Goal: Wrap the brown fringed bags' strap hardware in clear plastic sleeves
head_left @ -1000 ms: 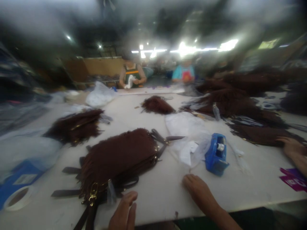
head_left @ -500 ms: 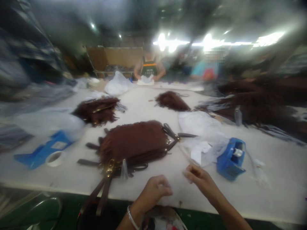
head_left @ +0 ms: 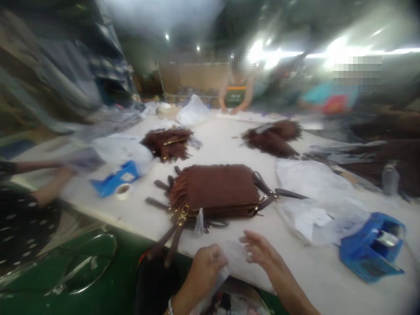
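- Sitting left on the white table (head_left: 218,148): blue tape holder (head_left: 114,181), tape roll (head_left: 124,191).
- Brown fringed bag (head_left: 216,190) lies just beyond the hands; blue dispenser (head_left: 370,247) far right.
- Left hand (head_left: 206,267) curled, gripping the blurry clear plastic sheet (head_left: 234,254) at the table's edge.
- Right hand (head_left: 260,253) half open, fingers resting on it.

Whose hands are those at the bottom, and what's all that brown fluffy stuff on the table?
One camera, worn on a person's head, took this, so the left hand and right hand at the bottom are that person's own. Both touch a thin clear plastic sheet; the left looks closed on it, the right is too blurry to tell. The fluffy thing is a brown fringed bag on the white table. A blue tape dispenser sits to its right, a tape roll to its left. Other people are across the table.
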Motion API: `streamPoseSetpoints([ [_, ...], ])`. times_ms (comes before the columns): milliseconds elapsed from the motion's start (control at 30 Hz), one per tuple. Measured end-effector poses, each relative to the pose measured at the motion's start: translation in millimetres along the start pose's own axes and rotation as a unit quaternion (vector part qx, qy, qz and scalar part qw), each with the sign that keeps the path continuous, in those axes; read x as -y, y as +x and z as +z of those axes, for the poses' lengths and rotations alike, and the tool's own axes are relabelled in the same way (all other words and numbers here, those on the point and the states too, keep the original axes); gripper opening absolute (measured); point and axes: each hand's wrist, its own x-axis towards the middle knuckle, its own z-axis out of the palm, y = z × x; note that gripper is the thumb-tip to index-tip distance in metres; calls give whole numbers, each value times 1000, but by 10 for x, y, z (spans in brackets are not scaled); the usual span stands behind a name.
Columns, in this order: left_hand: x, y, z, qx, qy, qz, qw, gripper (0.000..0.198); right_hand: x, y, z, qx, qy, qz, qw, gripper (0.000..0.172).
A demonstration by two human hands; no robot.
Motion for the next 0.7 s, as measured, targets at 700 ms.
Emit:
streamPoseSetpoints([
  [700, 710, -980, -987, -73, -200, -70, 975, 47, -196, 153, 1561, 124, -155, 41, 979, 33],
])
